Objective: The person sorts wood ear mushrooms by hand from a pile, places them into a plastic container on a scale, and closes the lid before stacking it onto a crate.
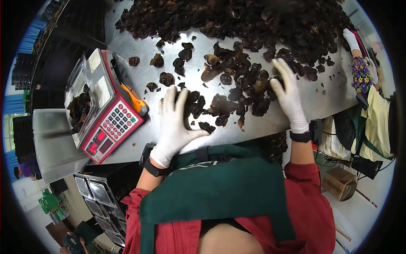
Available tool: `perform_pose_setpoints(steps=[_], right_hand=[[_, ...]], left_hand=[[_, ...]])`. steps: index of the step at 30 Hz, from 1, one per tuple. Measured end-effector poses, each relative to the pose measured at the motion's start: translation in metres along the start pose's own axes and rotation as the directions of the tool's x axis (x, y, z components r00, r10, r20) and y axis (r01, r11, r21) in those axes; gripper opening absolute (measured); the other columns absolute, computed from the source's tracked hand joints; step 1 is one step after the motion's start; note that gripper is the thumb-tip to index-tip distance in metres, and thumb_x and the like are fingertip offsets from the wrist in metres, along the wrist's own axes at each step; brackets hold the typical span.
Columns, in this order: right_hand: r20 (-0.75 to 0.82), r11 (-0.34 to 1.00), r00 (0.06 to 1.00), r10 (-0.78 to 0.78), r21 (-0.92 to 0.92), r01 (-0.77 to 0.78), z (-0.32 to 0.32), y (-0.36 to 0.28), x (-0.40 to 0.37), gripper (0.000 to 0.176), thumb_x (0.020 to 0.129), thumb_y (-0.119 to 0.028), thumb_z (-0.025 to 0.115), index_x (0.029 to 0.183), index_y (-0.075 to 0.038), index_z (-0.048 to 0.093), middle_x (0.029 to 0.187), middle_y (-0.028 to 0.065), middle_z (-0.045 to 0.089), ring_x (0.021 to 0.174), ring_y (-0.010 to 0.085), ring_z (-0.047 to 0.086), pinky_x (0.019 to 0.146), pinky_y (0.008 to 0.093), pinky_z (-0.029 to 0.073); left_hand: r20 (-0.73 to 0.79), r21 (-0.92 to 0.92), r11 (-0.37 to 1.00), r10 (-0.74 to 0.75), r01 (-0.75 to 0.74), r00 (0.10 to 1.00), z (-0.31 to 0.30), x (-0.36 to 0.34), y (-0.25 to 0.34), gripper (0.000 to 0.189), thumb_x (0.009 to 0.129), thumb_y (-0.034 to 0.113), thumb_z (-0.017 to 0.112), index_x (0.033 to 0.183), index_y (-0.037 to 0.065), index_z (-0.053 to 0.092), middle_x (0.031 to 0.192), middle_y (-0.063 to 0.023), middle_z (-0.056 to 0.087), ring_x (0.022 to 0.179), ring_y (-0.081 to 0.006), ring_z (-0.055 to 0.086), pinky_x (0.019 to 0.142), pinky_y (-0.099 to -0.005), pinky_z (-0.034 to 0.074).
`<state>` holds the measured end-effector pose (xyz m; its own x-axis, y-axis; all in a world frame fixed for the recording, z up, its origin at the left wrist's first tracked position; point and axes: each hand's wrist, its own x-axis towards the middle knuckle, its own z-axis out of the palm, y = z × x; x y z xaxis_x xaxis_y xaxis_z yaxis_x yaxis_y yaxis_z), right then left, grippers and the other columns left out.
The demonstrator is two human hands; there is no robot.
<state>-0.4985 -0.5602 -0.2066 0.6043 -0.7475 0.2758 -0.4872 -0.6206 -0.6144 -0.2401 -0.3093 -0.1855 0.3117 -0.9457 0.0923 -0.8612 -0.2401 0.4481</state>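
Observation:
My left hand, in a white glove, rests at the near side of the metal table with fingers stretched forward and thumb out to the right. Its thumb tip is right at a dark piece of what looks like wood ear mushroom. To the right, my right hand, also white-gloved, is open with fingers apart and pointing forward-left. Between both hands lies a loose spread of dark brown, curled mushroom pieces. The right fingertips hang beside the edge of this spread. Neither hand holds anything.
A large heap of the mushrooms covers the table's far side. On the left stands a red digital scale bearing a clear container of pieces, beside an orange-handled tool. A co-worker's gloved hand is at the far right.

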Motion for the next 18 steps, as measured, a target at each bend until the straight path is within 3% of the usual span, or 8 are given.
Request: perform_pose_setpoints(steps=[5,6,7,10,13,16,18], right_hand=[[0.156,0.970,0.963,-0.221,0.137,0.200,0.036,-0.037,0.031,0.055,0.093,-0.047,0.062,0.139,-0.016,0.058,0.151,0.0159,0.046,0.137,0.0352,0.043,0.115,0.0467,0.032],[0.184,0.967,0.950,-0.252,0.011,0.254,0.045,-0.039,0.033,0.051,0.092,-0.047,0.063,0.134,-0.017,0.062,0.147,0.0127,0.051,0.136,0.0335,0.045,0.113,0.0474,0.033],[0.183,0.961,0.944,-0.275,0.017,0.276,0.048,-0.040,0.033,0.049,0.091,-0.048,0.064,0.130,-0.018,0.065,0.144,0.0093,0.054,0.135,0.0320,0.046,0.113,0.0478,0.033],[0.243,0.941,0.916,-0.318,0.201,0.273,0.030,-0.020,0.034,0.039,0.092,-0.042,0.064,0.119,-0.014,0.069,0.137,0.0073,0.060,0.128,0.0301,0.051,0.109,0.0437,0.038],[0.195,0.949,0.948,-0.253,0.238,0.204,-0.008,-0.003,0.006,0.027,0.091,-0.024,0.068,0.113,-0.009,0.069,0.127,0.0102,0.065,0.120,0.0308,0.056,0.104,0.0400,0.043],[0.104,0.981,0.988,-0.115,0.165,0.097,-0.048,0.014,-0.044,0.024,0.089,-0.018,0.068,0.108,-0.003,0.068,0.123,0.0139,0.066,0.118,0.0302,0.059,0.104,0.0395,0.043],[0.104,0.980,0.992,0.066,0.180,-0.084,-0.084,0.019,-0.079,0.021,0.087,-0.011,0.067,0.106,-0.001,0.068,0.121,0.0150,0.067,0.118,0.0290,0.060,0.104,0.0382,0.043]], left_hand=[[0.059,-0.128,0.986,0.117,-0.109,0.991,0.030,0.033,0.046,0.130,0.049,0.040,0.096,0.154,0.007,0.028,0.157,-0.0301,0.021,0.147,-0.0473,0.022,0.118,-0.0617,0.018],[0.034,-0.188,0.974,0.137,-0.129,0.990,0.038,0.042,0.055,0.130,0.050,0.038,0.096,0.154,0.007,0.027,0.157,-0.0299,0.022,0.146,-0.0476,0.022,0.118,-0.0615,0.018],[0.041,-0.194,0.972,0.145,-0.134,0.989,0.046,0.049,0.064,0.128,0.052,0.035,0.096,0.154,0.005,0.025,0.157,-0.0291,0.023,0.146,-0.0472,0.022,0.118,-0.0611,0.019],[-0.003,-0.210,0.949,0.241,-0.236,0.971,0.067,0.062,0.092,0.115,0.057,0.031,0.093,0.148,-0.002,0.031,0.154,-0.0280,0.029,0.140,-0.0469,0.032,0.116,-0.0541,0.028],[0.023,-0.324,0.905,0.299,-0.276,0.954,0.081,0.064,0.126,0.096,0.064,0.019,0.088,0.142,-0.004,0.036,0.150,-0.0284,0.032,0.124,-0.0461,0.044,0.109,-0.0520,0.036],[0.059,-0.367,0.861,0.398,-0.351,0.915,0.099,0.059,0.174,0.095,0.065,0.019,0.087,0.141,-0.006,0.036,0.150,-0.0296,0.030,0.127,-0.0455,0.042,0.109,-0.0515,0.036],[0.086,-0.494,0.767,0.512,-0.409,0.855,0.115,0.053,0.203,0.098,0.066,0.024,0.086,0.144,-0.005,0.033,0.151,-0.0301,0.027,0.135,-0.0461,0.035,0.112,-0.0506,0.034]])
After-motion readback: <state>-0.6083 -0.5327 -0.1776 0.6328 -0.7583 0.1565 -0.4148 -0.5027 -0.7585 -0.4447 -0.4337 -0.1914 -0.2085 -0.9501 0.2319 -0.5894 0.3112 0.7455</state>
